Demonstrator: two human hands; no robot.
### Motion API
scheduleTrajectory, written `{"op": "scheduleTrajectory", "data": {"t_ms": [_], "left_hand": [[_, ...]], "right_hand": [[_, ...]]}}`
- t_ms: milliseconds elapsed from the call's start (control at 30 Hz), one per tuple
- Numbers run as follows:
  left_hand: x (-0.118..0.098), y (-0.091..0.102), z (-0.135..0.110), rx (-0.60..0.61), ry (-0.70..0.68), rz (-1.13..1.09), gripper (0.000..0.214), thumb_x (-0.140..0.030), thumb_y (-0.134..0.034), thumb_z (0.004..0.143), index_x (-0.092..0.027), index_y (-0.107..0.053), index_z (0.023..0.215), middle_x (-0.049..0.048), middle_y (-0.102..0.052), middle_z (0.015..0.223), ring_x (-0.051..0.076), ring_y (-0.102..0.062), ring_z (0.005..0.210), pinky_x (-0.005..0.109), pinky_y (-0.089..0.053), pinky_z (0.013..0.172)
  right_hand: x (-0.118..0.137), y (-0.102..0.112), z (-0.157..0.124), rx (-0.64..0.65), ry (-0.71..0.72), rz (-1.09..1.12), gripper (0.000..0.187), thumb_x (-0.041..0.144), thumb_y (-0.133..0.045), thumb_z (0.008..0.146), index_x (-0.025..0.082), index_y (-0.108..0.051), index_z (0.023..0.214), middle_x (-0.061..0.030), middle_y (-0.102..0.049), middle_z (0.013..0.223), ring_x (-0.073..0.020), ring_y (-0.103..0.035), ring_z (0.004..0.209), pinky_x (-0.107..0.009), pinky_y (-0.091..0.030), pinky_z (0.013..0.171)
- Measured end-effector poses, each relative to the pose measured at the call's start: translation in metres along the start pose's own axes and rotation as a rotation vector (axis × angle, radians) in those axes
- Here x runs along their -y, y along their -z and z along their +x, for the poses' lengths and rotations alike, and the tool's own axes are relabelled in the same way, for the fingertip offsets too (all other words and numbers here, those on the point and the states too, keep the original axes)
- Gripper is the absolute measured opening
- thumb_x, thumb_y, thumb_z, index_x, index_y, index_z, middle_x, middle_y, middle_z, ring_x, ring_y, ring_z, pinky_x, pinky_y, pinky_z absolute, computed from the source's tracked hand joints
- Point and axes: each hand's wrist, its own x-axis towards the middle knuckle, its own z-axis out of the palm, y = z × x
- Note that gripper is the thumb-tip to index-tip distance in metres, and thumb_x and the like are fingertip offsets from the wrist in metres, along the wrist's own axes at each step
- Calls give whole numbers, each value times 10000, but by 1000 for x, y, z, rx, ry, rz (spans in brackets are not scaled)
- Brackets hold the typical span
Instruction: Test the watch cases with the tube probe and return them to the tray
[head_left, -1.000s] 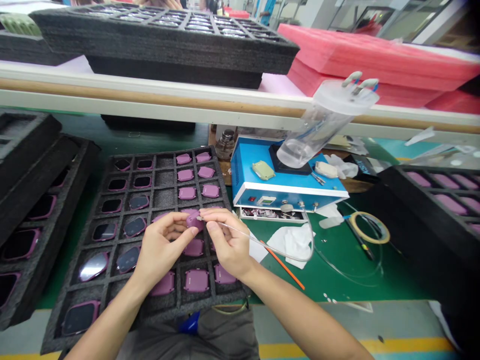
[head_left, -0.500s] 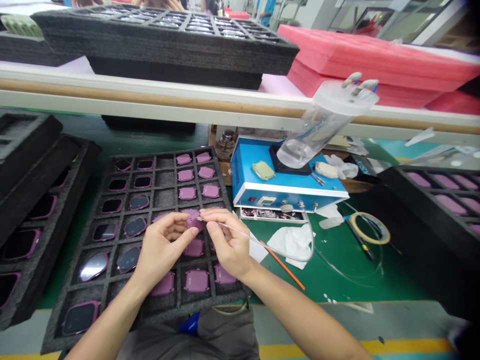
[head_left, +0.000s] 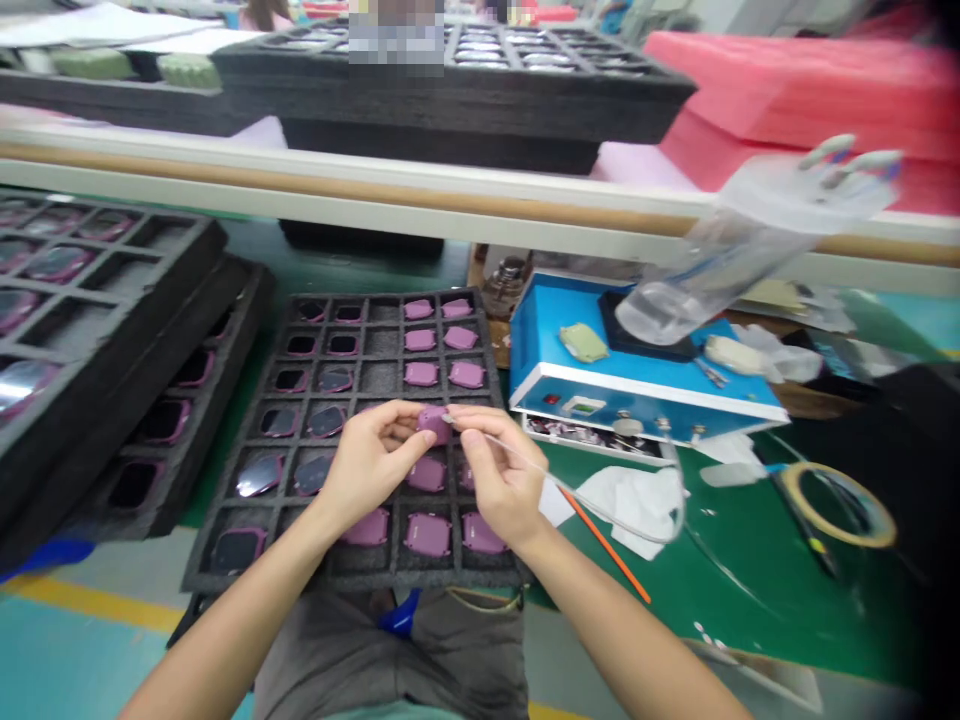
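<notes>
My left hand [head_left: 373, 458] is closed on a small purple watch case [head_left: 433, 424], held up between thumb and fingers. Pinched in my right hand [head_left: 506, 475] is the thin end of a clear tube [head_left: 529, 460], its tip at the case's right edge; whether they touch I cannot tell. Both hands are above a black foam tray [head_left: 382, 378]. Purple cases fill compartments on its right side, and watches with dark glass faces lie on its left. From my right hand the tube loops toward a blue box-shaped machine [head_left: 559, 330].
A white crumpled tissue [head_left: 634, 505], an orange stick [head_left: 606, 545] and a tape roll [head_left: 838, 500] lie at the right. Stacked foam trays [head_left: 161, 300] stand at the left. Across the back runs a shelf edge [head_left: 375, 195], with a clear plastic cylinder [head_left: 720, 250] leaning there.
The camera view has swung left, so the bench appears further right and more of the left tray stack shows. Both hands keep the watch case and tube together.
</notes>
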Motion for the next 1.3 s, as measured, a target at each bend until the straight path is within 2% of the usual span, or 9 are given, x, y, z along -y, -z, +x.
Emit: {"op": "scheduleTrajectory", "data": {"t_ms": [167, 300, 367, 600, 767, 900, 1000, 1133, 1300], "left_hand": [[-4, 41, 27, -43, -168, 539, 374, -260, -572, 956, -129, -745, 1260, 136, -795, 1200, 275, -743, 1070, 414, -563, 992], [-3, 70, 61, 279, -210, 889, 383, -193, -482, 981, -128, -772, 1223, 159, -783, 1239, 316, -706, 1185, 452, -498, 1089], [0, 74, 74, 402, -229, 927, 390, -183, -473, 982, -129, -780, 1216, 155, -787, 1229, 301, -710, 1175, 426, -495, 1089], [17, 65, 104, 374, -180, 905, 404, -109, -514, 936, -137, -790, 1229, 126, -787, 1256, 255, -705, 1190, 346, -488, 1091], [-1, 84, 35, 112, -208, 998, 362, -175, -600, 937, -174, -775, 1254, 144, -754, 1283, 302, -669, 1228, 420, -474, 1118], [-10, 96, -75, 258, -139, 977, 197, -262, -658, 941, -252, -825, 1044, 76, -812, 1065, 283, -745, 998, 378, -578, 906], [5, 92, -132, 204, -91, 971, 260, -307, -630, 974, -257, -821, 1145, 92, -815, 1200, 313, -764, 1083, 414, -589, 950], [25, 87, -148, 118, -114, 983, 366, -298, -527, 1023, -221, -771, 1285, 129, -786, 1282, 336, -728, 1200, 473, -560, 1046], [16, 88, -117, 23, -129, 941, 406, -198, -440, 1016, -166, -750, 1277, 161, -805, 1079, 295, -746, 997, 414, -601, 903]], "right_hand": [[-1, 1, -6, -61, -63, 10, 136, 230, -636, 1013, 251, -765, 1052, -66, -782, 1086, -223, -757, 1023, -394, -646, 881], [-1, 0, -8, -62, -91, 13, 129, 263, -642, 1011, 238, -767, 1036, -70, -778, 1068, -218, -757, 1005, -372, -666, 842], [-2, 0, -9, -71, -101, 9, 130, 274, -646, 1011, 233, -768, 1033, -73, -777, 1064, -218, -758, 1005, -374, -669, 849], [-4, 0, -12, -50, -133, -23, 152, 321, -661, 1003, 215, -770, 1006, -84, -782, 1044, -226, -768, 983, -382, -680, 826], [0, 1, -12, -74, -149, -29, 138, 300, -673, 1004, 208, -776, 998, -73, -790, 1020, -205, -777, 951, -348, -678, 814], [0, 1, -12, -58, -157, -15, 126, 286, -675, 1005, 217, -779, 998, -67, -788, 1019, -194, -771, 957, -324, -675, 797], [-1, 1, -12, -44, -169, -34, 140, 302, -670, 1005, 214, -778, 1002, -76, -786, 1028, -209, -771, 973, -346, -680, 798], [-1, 0, -13, -38, -170, -57, 156, 325, -670, 1002, 214, -779, 1005, -83, -787, 1037, -224, -774, 972, -369, -688, 796], [2, -2, -11, -51, -178, -40, 152, 303, -656, 1010, 219, -782, 1003, -70, -786, 1013, -196, -776, 941, -322, -689, 778]]}}
